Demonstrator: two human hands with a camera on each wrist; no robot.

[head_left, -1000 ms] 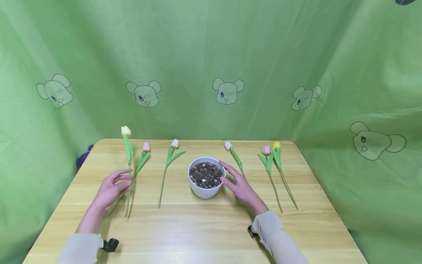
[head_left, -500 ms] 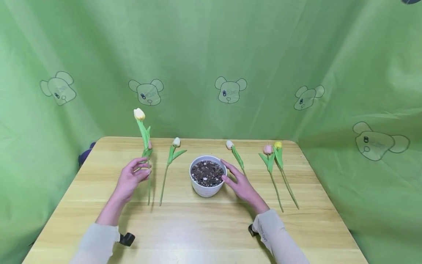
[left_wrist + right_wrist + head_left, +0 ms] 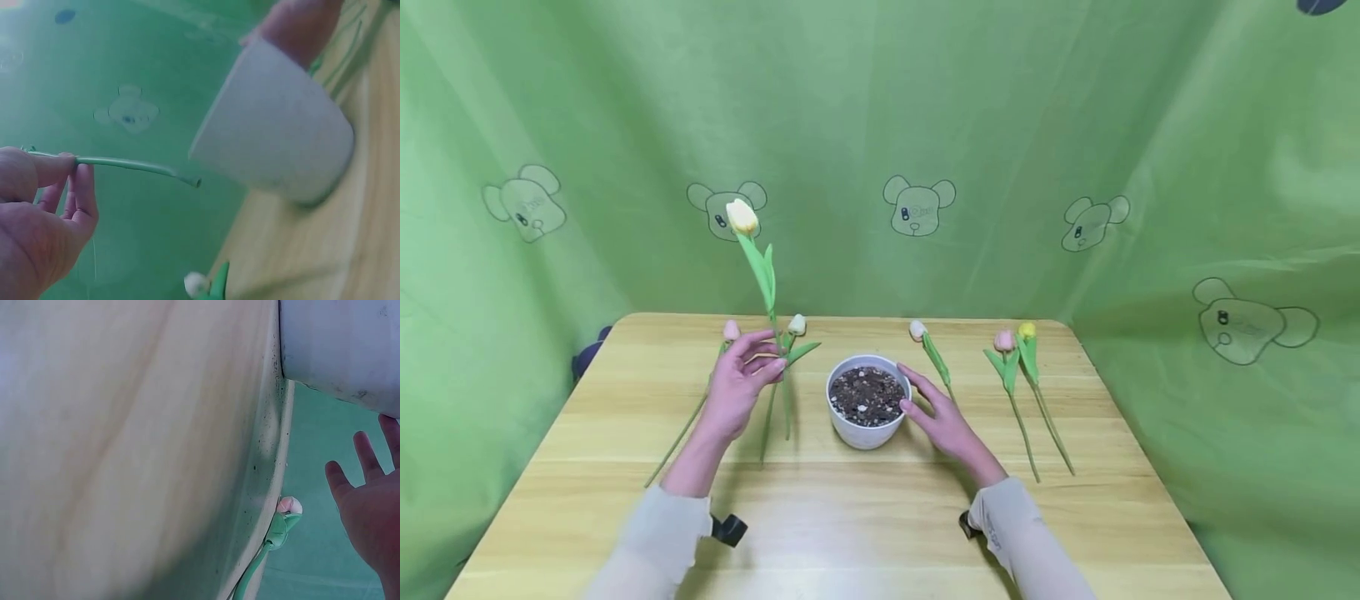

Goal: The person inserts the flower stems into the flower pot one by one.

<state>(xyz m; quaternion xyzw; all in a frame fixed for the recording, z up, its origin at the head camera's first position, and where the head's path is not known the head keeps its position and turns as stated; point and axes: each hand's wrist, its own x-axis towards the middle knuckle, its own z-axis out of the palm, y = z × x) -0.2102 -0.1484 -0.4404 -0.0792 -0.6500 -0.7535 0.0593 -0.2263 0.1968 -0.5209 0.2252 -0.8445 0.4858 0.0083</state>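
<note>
My left hand [image 3: 739,390] pinches the green stem of a cream-white tulip [image 3: 742,217] between thumb and fingers. The flower stands nearly upright, its bloom high and leaning left. In the left wrist view the bare lower stem [image 3: 134,165] sticks out past the fingertips, its cut end pointing toward the pot [image 3: 281,125]. On the table, the white pot [image 3: 867,437] holds dark soil [image 3: 865,395] with pale specks. My right hand [image 3: 951,427] rests at the pot's right rim, thumb and forefinger apart. The right wrist view shows its other fingers [image 3: 337,478] extended below the pot wall.
Left of the pot lie a pink tulip [image 3: 732,330] and a white tulip [image 3: 797,325], partly behind the left hand. To its right are a pale tulip [image 3: 918,331], a pink tulip [image 3: 1004,341] and a yellow tulip [image 3: 1027,331]. A green curtain [image 3: 820,108] surrounds the wooden table [image 3: 850,525].
My left hand has lifted the cream-white tulip and carried it right, toward the pot, past the pink tulip. The right hand has stayed at the pot's rim.
</note>
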